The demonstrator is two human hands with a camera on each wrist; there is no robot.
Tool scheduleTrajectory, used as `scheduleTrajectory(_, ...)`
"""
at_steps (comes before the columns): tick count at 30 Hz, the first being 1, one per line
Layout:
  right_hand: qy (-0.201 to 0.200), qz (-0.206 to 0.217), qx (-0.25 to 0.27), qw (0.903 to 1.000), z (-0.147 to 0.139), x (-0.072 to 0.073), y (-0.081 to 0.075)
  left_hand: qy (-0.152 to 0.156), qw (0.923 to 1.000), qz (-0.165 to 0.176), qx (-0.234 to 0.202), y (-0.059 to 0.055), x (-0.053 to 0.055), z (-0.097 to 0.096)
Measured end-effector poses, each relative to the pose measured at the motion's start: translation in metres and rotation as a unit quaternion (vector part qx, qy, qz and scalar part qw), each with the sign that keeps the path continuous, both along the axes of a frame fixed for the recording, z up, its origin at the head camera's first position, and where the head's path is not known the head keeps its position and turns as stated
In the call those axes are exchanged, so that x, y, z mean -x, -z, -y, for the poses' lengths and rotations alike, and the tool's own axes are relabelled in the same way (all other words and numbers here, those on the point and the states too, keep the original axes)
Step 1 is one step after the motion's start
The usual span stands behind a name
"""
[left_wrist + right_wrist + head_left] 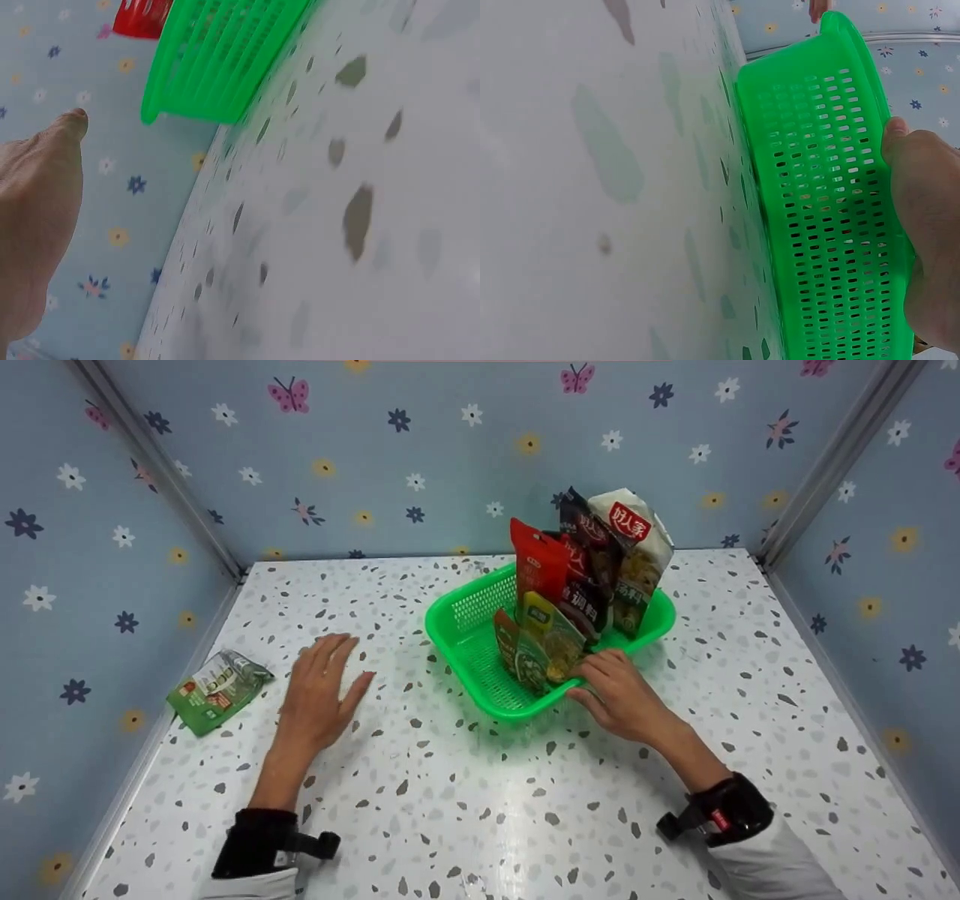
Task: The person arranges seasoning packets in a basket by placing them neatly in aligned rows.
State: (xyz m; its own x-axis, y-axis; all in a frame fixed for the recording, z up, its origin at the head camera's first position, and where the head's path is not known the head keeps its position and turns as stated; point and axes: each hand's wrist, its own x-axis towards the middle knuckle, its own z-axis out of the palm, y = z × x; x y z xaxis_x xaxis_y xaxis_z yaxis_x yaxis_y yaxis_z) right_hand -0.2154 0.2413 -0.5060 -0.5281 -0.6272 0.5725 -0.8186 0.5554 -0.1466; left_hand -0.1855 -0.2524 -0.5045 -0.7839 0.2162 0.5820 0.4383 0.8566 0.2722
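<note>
A green plastic basket [480, 690] with slotted walls stands on the table, holding several upright seasoning packets. Among them are a red packet [538, 559], a dark packet [592, 562], a white packet [637, 562] and a yellow-green packet [551, 641]. My right hand [619, 694] grips the basket's near right rim, its thumb on the outer side in the right wrist view. To the left, my left hand [319, 690] is held with fingers extended and nothing in it. A green packet [221, 690] lies flat on the table just beyond that hand's left side.
The white speckled table [465, 802] is bounded by blue flower-patterned panels at the back [450, 457] and at both sides. Metal corner strips join the panels. Each wrist wears a black strap with a camera.
</note>
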Motion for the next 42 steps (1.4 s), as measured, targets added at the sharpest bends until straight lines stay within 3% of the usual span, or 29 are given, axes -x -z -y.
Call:
scheduleTrajectory(6, 0.004, 0.006, 0.000, 1.0000, -0.001, 0.001, 0.001, -0.071, 0.9943, 0.057, -0.056, 0.009, 0.008, 0.069)
scheduleTrajectory(11, 0.002, 0.007, 0.001, 1.0000, 0.000, 0.000, 0.002, -0.138, 0.9772, 0.143, -0.075, 0.016, 0.008, 0.114)
scheduleTrajectory(16, 0.005, 0.005, -0.001, 1.0000, 0.001, -0.001, -0.001, -0.192, 0.9587, 0.198, -0.068, 0.021, 0.007, 0.143)
scheduleTrajectory(22, 0.002, 0.000, 0.002, 1.0000, 0.002, 0.000, -0.002, -0.221, 0.9411, 0.245, -0.073, 0.026, 0.006, 0.169)
scheduleTrajectory(26, -0.001, -0.001, 0.004, 1.0000, 0.003, 0.000, 0.000, -0.230, 0.9245, 0.299, -0.058, 0.032, 0.002, 0.182)
scheduleTrajectory(29, -0.001, -0.001, 0.006, 1.0000, 0.003, 0.000, 0.001, -0.228, 0.9166, 0.325, -0.041, 0.036, 0.000, 0.187)
scheduleTrajectory(37, 0.005, 0.002, 0.006, 1.0000, 0.003, -0.001, 0.002, -0.240, 0.9159, 0.320, -0.036, 0.034, 0.000, 0.183)
scheduleTrajectory(42, 0.006, -0.001, 0.007, 1.0000, 0.002, -0.001, 0.002, -0.253, 0.9085, 0.327, -0.061, 0.032, 0.002, 0.177)
